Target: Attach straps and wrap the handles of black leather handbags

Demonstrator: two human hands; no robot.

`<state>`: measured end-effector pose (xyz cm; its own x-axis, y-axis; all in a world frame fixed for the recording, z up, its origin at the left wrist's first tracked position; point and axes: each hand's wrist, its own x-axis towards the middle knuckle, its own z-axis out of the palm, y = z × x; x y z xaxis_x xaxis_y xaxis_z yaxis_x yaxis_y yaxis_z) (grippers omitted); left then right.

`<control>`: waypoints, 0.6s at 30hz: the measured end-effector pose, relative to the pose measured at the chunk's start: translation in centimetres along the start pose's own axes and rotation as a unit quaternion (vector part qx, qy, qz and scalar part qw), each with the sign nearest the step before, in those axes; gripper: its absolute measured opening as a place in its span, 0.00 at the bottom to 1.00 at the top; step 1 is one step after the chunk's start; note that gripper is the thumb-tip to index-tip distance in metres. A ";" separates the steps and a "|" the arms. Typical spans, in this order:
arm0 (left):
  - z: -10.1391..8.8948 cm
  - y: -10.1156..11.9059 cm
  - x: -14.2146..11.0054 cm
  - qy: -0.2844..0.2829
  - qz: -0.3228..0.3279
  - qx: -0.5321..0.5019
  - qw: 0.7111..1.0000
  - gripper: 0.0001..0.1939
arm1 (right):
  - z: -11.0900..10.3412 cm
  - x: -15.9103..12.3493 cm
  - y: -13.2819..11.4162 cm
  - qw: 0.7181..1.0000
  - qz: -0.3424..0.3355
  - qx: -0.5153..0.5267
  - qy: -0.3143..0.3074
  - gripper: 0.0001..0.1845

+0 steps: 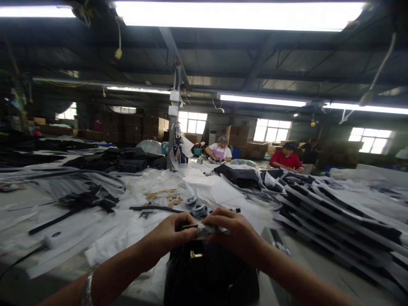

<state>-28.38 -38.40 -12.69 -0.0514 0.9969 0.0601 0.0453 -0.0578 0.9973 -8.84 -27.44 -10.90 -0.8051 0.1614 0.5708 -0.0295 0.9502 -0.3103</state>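
My left hand (178, 231) pinches a thin, gold-brown flat piece (189, 226) between thumb and fingers; its exact kind is too small to make out. Close beside it, my right hand (234, 233) has its fingers closed on crumpled clear plastic wrap (205, 231), which spans the gap between both hands. Directly under them stands a black bag (210, 276) with a gold zipper pull (196, 254) on its near side. The bag's top is partly covered by my hands.
Rolls of tape (198, 208) and a heap of small brown tags (164, 198) lie beyond my hands. White sheets and black straps (57, 219) spread leftward. Stacked black panels (338, 221) rise at right. Two people (219, 151) sit working across the table.
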 end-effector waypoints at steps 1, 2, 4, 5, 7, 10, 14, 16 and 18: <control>0.1 0.0 0.0 0.008 0.006 0.022 1.000 0.16 | 0.1 0.0 0.0 1.000 -0.009 -0.029 -0.003 0.16; 0.3 0.1 0.0 0.016 0.016 0.045 0.999 0.15 | 0.2 0.1 -0.1 0.998 -0.018 -0.061 -0.006 0.15; 0.5 0.1 -0.1 0.026 0.045 0.075 0.996 0.14 | 0.4 0.5 -0.4 0.993 -0.031 -0.117 -0.017 0.13; 0.6 0.0 -0.1 0.028 0.057 0.078 0.995 0.15 | 0.5 0.8 -0.6 0.990 -0.033 -0.137 -0.024 0.13; 0.6 -0.2 0.0 0.033 0.074 0.060 0.995 0.17 | 0.5 1.4 -1.0 0.986 -0.033 -0.161 -0.035 0.13; 0.4 -0.4 0.1 0.047 0.076 0.014 0.996 0.20 | 0.3 2.0 -1.4 0.989 -0.025 -0.143 -0.014 0.21; -0.1 -0.3 -0.2 0.078 0.051 -0.020 0.995 0.25 | 1.0 0.8 -1.3 0.989 0.091 -0.061 0.096 0.15; -0.3 -0.3 -0.4 0.089 0.044 -0.029 0.995 0.23 | 2.2 -0.4 -1.0 0.971 0.219 0.047 0.078 0.19; -0.3 -0.5 -0.4 0.093 0.048 -0.034 0.994 0.21 | 3.7 -1.2 -0.6 0.901 0.347 0.260 0.002 0.30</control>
<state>-28.70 -38.80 -13.22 -0.2331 0.9600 0.1553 -0.0080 -0.1616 0.9868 -9.99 -29.23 -14.18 -0.7344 0.6707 0.1042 0.2063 0.3669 -0.9071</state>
